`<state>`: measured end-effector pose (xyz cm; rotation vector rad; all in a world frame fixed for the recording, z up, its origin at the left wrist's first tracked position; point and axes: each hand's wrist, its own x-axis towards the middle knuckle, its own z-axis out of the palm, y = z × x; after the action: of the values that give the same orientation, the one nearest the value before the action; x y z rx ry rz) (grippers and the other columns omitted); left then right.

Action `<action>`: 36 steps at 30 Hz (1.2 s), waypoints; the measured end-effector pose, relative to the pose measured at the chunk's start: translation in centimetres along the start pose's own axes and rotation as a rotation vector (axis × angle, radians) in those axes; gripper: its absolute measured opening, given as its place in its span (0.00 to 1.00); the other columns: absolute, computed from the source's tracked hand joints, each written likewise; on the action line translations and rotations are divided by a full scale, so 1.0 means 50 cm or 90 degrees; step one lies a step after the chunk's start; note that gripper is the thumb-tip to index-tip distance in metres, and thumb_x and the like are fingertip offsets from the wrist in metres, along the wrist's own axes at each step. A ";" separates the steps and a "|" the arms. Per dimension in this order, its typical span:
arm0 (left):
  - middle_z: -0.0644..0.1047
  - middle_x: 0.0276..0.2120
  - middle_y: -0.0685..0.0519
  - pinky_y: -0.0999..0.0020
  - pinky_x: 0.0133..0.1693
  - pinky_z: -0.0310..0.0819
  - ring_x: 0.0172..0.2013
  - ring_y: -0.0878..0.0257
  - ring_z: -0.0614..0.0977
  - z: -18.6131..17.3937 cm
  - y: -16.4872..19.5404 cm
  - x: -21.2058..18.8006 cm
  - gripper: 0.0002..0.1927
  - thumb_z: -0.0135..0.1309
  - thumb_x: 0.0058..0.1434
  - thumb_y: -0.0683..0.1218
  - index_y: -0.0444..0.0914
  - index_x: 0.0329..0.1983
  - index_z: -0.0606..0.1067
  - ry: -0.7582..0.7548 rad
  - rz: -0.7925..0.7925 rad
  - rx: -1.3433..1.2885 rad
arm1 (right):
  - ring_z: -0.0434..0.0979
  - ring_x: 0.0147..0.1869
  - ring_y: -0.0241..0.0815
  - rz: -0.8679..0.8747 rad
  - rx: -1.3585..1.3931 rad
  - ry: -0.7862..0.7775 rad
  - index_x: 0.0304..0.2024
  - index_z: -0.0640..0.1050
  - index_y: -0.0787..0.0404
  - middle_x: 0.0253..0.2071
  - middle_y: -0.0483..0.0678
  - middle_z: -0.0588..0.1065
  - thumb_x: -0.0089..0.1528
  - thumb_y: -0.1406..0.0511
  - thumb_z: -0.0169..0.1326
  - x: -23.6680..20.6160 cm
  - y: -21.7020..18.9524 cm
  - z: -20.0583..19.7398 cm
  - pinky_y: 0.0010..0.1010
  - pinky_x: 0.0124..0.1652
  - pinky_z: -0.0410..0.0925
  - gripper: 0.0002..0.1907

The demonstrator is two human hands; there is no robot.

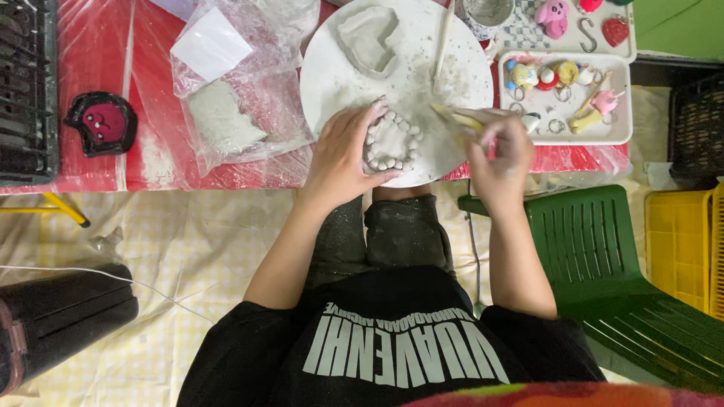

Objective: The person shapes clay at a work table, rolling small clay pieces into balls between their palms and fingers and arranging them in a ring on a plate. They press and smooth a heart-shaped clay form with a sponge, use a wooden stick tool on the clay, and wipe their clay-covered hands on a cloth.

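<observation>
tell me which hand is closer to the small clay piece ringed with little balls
Left. The left hand touches the clay piece along its left edge; the right hand, holding a stick, sits off to its right.

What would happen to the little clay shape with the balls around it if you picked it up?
The small clay piece under the left hand looks pale and damp, so it would probably bend or sag. Its rim of little clay balls seems only pressed on, so some might drop off. It may also stick a bit to the round white board.
</observation>
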<state>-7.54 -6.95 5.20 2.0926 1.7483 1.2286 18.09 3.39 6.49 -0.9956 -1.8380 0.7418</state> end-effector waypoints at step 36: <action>0.81 0.44 0.47 0.58 0.51 0.75 0.47 0.51 0.83 0.001 -0.004 0.024 0.14 0.50 0.75 0.46 0.42 0.61 0.73 0.104 -0.171 -0.136 | 0.81 0.52 0.38 -0.139 0.009 -0.065 0.48 0.66 0.66 0.49 0.53 0.78 0.71 0.79 0.60 0.182 0.014 0.066 0.28 0.53 0.75 0.15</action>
<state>-7.65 -5.80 5.63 1.6219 1.7984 1.4634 12.81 11.33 8.34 -0.7441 -1.9886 0.6809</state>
